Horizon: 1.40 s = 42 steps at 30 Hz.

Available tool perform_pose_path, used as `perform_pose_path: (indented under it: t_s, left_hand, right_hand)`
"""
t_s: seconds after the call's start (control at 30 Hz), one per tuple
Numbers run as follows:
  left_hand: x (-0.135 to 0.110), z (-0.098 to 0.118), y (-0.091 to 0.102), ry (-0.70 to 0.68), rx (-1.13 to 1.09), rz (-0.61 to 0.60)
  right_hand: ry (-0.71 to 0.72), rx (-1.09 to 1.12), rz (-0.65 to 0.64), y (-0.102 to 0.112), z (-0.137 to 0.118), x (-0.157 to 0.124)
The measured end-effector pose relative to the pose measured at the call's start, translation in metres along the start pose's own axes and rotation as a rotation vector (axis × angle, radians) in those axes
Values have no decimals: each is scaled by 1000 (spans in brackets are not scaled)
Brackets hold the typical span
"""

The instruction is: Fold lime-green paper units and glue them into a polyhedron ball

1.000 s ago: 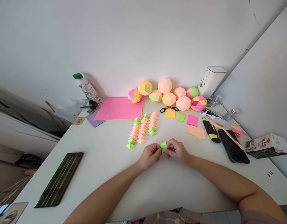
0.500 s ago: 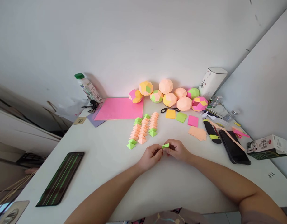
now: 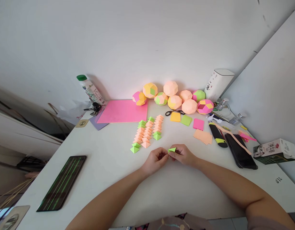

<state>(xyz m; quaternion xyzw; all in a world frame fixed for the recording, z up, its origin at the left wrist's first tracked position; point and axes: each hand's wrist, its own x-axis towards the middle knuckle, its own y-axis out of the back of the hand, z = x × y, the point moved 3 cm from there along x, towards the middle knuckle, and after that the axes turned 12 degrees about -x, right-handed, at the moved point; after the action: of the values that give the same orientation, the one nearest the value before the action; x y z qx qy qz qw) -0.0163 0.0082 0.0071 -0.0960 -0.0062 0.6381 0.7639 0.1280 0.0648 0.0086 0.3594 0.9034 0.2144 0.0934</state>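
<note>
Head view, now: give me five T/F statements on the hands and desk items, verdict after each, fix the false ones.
1. The left hand and right hand are both at a green folded-paper piece. True.
2. The scissors lie on the pink sheet. False: the scissors lie to the right of the pink sheet, on the desk.
3. The green paper squares lie between the yellow-orange squares and the pink squares. True.
4. The phone lies by the left arm. False: the phone is on the right side, a peach paper strip over part of it.
5. The peach and green folded units form three rows. True.
</note>
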Motion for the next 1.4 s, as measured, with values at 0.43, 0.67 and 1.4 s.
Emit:
perform_pose_path:
  t_s: [0.43,0.67,1.4]
  left_hand:
    - [0,-2,1,45,-89,29]
    - [0,-3,1,-18,64,36]
    - [0,-4,0,24,-27,39]
  right_hand:
    - [24,19,13,-2,-2,0]
    - [59,-45,44,-1,-4,0]
    - [67,-15,75,0,-3,-1]
